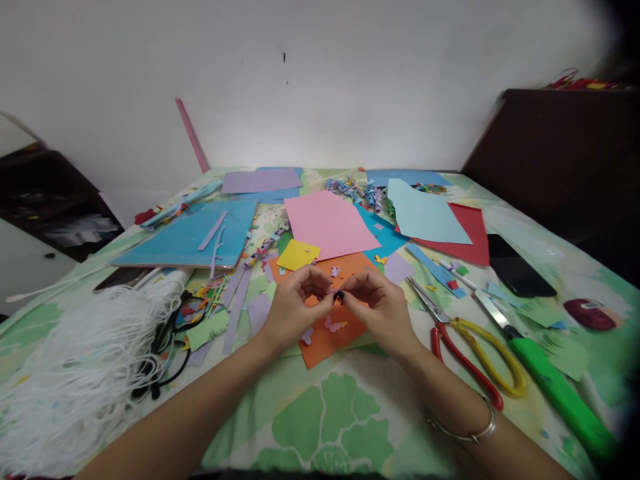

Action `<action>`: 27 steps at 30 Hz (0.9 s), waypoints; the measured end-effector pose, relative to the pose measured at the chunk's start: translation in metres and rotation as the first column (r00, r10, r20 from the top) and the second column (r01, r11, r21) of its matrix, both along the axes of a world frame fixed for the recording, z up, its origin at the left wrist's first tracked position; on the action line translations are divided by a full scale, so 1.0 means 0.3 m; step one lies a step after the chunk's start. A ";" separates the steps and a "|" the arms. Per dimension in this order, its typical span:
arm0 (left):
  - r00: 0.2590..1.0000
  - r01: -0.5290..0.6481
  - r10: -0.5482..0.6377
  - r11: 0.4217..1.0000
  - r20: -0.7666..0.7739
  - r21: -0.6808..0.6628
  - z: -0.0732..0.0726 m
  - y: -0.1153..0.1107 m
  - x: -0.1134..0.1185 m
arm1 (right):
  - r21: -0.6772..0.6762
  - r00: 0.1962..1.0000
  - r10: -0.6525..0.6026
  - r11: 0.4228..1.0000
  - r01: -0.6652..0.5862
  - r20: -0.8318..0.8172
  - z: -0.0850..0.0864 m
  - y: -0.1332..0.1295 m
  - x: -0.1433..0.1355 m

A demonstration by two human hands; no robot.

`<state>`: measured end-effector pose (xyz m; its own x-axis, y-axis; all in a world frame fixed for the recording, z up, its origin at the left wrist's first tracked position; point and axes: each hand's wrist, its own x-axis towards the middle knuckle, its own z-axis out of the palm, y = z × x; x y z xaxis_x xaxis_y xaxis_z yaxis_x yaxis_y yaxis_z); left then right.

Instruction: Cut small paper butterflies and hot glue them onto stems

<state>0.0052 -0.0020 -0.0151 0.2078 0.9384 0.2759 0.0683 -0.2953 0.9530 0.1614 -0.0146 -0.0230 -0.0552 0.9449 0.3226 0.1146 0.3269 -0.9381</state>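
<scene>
My left hand [299,303] and my right hand [383,307] meet at the fingertips above an orange sheet of paper [320,350]. Both are closed in a pinch around a small purple paper piece [333,291], mostly hidden by the fingers. Dark nails show on the thumbs. Under the hands, pink and lilac butterfly-shaped cutouts [335,325] lie on the orange sheet. A yellow paper square [299,255] and a pink sheet [330,223] are just beyond. Scissors with red and yellow handles [470,347] lie partly open to the right of my right hand.
A green-handled cutter [555,393], a black phone [520,265] and a dark red mouse [590,314] are at the right. White cord [90,373] heaps at the left beside a blue pad [195,233]. Curled paper strips [355,190] lie at the back, near the wall.
</scene>
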 end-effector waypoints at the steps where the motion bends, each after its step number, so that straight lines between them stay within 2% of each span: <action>1: 1.000 0.001 -0.001 1.000 0.000 0.001 0.000 0.001 0.000 | 0.003 1.000 0.005 1.000 -0.005 0.006 -0.001 0.001 0.000; 5: 1.000 0.007 -0.006 1.000 -0.024 0.014 -0.006 0.006 -0.004 | 0.003 0.999 0.024 1.000 -0.024 0.026 -0.006 0.005 0.002; 8: 0.997 0.005 -0.002 0.999 -0.074 0.034 -0.016 0.010 -0.007 | 0.060 0.995 0.017 0.998 -0.023 0.101 -0.013 0.006 0.004; 13: 0.956 0.012 0.032 0.989 -0.290 0.150 -0.017 0.003 -0.007 | 0.151 0.946 -0.027 0.988 -0.024 0.323 -0.019 0.004 0.005; 17: 0.916 0.019 0.081 0.969 -0.393 0.245 0.001 -0.003 -0.006 | 0.151 0.939 -0.052 0.989 0.000 0.341 -0.013 0.004 0.004; 22: 0.943 -0.015 0.089 0.974 -0.322 0.228 0.003 0.006 -0.018 | 0.175 0.947 -0.082 0.984 0.028 0.312 -0.007 0.008 0.013; 27: 0.956 -0.064 0.124 0.973 -0.267 0.223 0.013 0.018 -0.036 | 0.213 0.939 -0.173 0.971 0.111 0.298 -0.015 0.024 0.030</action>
<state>-0.0056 0.0033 -0.0112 0.2179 0.8843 0.4129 0.3575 -0.4660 0.8093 0.1704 -0.0073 -0.0276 -0.0518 0.8730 0.4850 0.4503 0.4539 -0.7689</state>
